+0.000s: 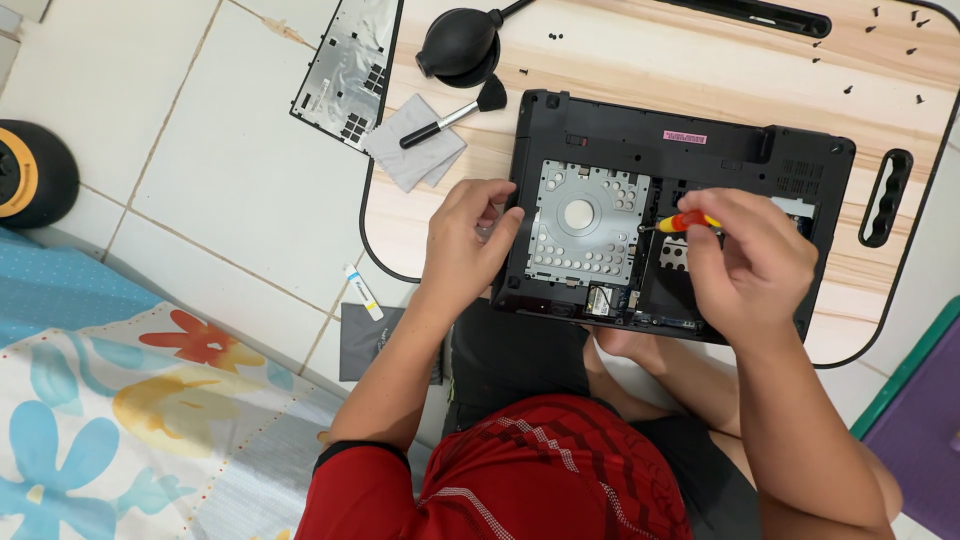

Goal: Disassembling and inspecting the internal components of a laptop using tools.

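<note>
Right hand (748, 262) pinches a small red-and-yellow-handled screwdriver (683, 222) in its fingertips, centre-right of frame, tip on the silver perforated metal drive cover (585, 222). Left hand (465, 240), fingers curled, grips the left edge of the upturned black plastic laptop base (690, 150).

Beyond the grey cloth (415, 150), a black air blower (458, 45); a small brush (455, 113) lies on the cloth; a removed cover panel (348, 68) lies just left of it.
</note>
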